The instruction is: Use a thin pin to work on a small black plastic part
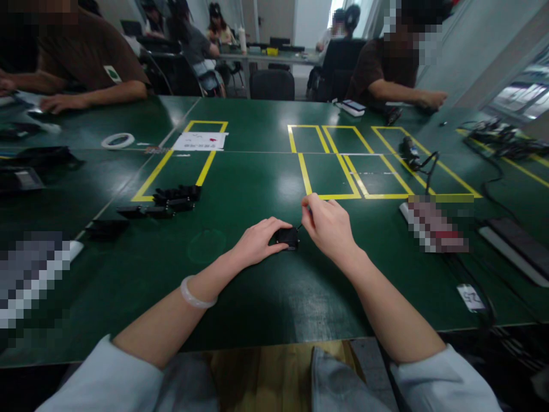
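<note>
A small black block-like part (287, 237) rests on the green table (240, 309) in front of me. My left hand (259, 243) grips it from the left, thumb on the near side and fingers along the far side. Just to its right, my right hand (328, 226) is closed in a pinch, raised slightly above the tabletop. A thin dark piece (300, 227) shows between those fingers and the block's right edge; its kind is too small to tell. Several similar black parts (175, 200) lie in a cluster to the left.
Yellow tape outlines (330, 196) mark the table's far half. A printed paper (201, 141) and a white tape roll (118, 141) lie back left. On the right are a black device with a cable (410, 153) and a blurred-out flat object (435, 226). People sit across the table.
</note>
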Available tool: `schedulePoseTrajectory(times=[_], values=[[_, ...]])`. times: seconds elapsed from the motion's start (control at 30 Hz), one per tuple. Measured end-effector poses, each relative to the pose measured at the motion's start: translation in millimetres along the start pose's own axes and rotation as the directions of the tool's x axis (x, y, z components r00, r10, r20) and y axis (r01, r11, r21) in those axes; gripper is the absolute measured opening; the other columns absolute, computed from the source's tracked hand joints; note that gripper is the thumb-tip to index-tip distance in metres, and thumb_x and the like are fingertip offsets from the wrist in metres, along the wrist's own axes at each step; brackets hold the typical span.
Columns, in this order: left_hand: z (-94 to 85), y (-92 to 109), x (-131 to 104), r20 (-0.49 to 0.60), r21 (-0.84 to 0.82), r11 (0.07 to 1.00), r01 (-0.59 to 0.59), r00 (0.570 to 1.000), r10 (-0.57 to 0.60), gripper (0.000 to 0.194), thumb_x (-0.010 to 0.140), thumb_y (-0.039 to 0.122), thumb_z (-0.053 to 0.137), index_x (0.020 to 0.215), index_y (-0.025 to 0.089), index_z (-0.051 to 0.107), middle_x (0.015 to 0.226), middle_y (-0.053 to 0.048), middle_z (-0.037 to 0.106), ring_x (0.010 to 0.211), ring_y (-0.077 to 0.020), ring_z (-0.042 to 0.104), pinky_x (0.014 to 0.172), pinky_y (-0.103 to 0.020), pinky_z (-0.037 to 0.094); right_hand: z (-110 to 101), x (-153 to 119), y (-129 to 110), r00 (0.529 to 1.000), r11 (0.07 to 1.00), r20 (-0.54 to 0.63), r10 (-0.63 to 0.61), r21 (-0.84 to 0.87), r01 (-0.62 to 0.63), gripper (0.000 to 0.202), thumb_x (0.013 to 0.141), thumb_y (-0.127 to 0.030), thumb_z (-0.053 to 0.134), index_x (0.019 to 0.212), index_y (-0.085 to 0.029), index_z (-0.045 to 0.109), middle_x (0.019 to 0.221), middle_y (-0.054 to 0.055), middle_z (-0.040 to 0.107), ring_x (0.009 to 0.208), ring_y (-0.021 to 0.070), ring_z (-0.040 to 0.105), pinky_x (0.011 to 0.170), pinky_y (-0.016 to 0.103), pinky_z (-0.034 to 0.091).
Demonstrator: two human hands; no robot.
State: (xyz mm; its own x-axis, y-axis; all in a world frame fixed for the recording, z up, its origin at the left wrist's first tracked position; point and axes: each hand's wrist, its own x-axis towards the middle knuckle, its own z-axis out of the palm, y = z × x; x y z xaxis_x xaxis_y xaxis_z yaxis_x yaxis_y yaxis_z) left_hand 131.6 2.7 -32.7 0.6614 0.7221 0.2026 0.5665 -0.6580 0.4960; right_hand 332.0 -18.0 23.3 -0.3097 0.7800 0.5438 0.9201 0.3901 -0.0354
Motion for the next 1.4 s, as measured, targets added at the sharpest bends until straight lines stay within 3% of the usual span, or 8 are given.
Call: schedulePoseTrajectory(times=[0.1, 0.27, 0.53, 0.73, 1.0, 1.23, 1.4], values=[[0.7, -0.5, -0.2, 0.000, -0.001, 1.000, -0.002, 1.000, 0.002, 0.038, 0.086, 0.035, 0.063, 0.122, 0.025, 0.052, 0.114, -0.005, 0.059, 0.105, -0.0235, 0.057, 0.089, -0.037, 0.048, -1.1, 0.1, -0.2, 1.000, 1.000, -0.005, -0.003, 0.015, 0.003, 0.025, 0.097, -0.026, 0.032, 0.091, -0.018, 0.055, 0.073, 0.001, 0.064, 0.062, 0.0131, 0.052, 0.069, 0.027, 0.031], [0.4, -0.8, 0.4, 0.006, 0.006, 1.000, -0.009, 1.000, 0.009, 0.038, 0.087, 0.036, 0.062, 0.122, 0.025, 0.052, 0.114, -0.005, 0.059, 0.104, -0.0232, 0.057, 0.090, -0.038, 0.047, -1.1, -0.5, 0.5, 1.000, 1.000, 0.005, 0.002, 0.018, -0.002, 0.033, 0.098, -0.039, 0.032, 0.087, -0.018, 0.055, 0.071, 0.002, 0.065, 0.062, 0.0132, 0.054, 0.069, 0.027, 0.031], [0.8, -1.0, 0.4, -0.007, -0.011, 1.000, -0.003, 1.000, 0.003, 0.037, 0.086, 0.035, 0.062, 0.121, 0.025, 0.053, 0.114, -0.005, 0.060, 0.105, -0.0237, 0.058, 0.089, -0.038, 0.048, -0.1, 0.4, -0.3, 1.000, 1.000, -0.013, 0.007, 0.003, -0.007, 0.026, 0.098, -0.028, 0.030, 0.092, -0.018, 0.054, 0.073, 0.001, 0.065, 0.062, 0.0130, 0.054, 0.068, 0.027, 0.030], [0.3, -1.1, 0.4, 0.002, 0.009, 1.000, 0.003, 1.000, -0.003, 0.038, 0.086, 0.035, 0.063, 0.122, 0.025, 0.052, 0.113, -0.005, 0.060, 0.104, -0.0233, 0.058, 0.089, -0.037, 0.048, -1.6, 0.4, -0.9, 1.000, 1.000, -0.010, -0.004, 0.004, 0.004, 0.031, 0.098, -0.039, 0.033, 0.085, -0.019, 0.053, 0.070, 0.001, 0.064, 0.063, 0.0131, 0.055, 0.068, 0.026, 0.030], [0.5, -0.4, 0.6, -0.008, -0.014, 1.000, -0.001, 1.000, 0.001, 0.037, 0.085, 0.034, 0.063, 0.120, 0.025, 0.054, 0.114, -0.006, 0.060, 0.106, -0.0238, 0.058, 0.089, -0.038, 0.048, -0.3, 0.8, -0.8, 1.000, 1.000, -0.027, 0.003, 0.003, -0.003, 0.026, 0.097, -0.025, 0.030, 0.089, -0.019, 0.054, 0.072, 0.001, 0.064, 0.063, 0.0129, 0.054, 0.068, 0.027, 0.029], [-0.4, 0.0, 0.7, -0.006, 0.010, 1.000, -0.005, 1.000, 0.005, 0.037, 0.086, 0.035, 0.062, 0.120, 0.025, 0.053, 0.113, -0.006, 0.060, 0.105, -0.0240, 0.058, 0.087, -0.037, 0.048, -1.7, 0.2, -1.1, 1.000, 0.999, -0.017, -0.007, 0.042, 0.008, 0.028, 0.098, -0.037, 0.035, 0.088, -0.019, 0.054, 0.073, 0.001, 0.064, 0.065, 0.0132, 0.054, 0.069, 0.027, 0.030], [-0.5, 1.0, 0.7, -0.001, 0.000, 1.000, -0.005, 1.000, 0.005, 0.036, 0.086, 0.034, 0.062, 0.120, 0.025, 0.053, 0.114, -0.005, 0.060, 0.105, -0.0235, 0.058, 0.088, -0.037, 0.048, 0.0, 0.1, 0.0, 1.000, 1.000, -0.028, -0.010, 0.017, 0.010, 0.027, 0.098, -0.030, 0.032, 0.087, -0.019, 0.054, 0.073, 0.001, 0.065, 0.064, 0.0127, 0.054, 0.068, 0.026, 0.029]])
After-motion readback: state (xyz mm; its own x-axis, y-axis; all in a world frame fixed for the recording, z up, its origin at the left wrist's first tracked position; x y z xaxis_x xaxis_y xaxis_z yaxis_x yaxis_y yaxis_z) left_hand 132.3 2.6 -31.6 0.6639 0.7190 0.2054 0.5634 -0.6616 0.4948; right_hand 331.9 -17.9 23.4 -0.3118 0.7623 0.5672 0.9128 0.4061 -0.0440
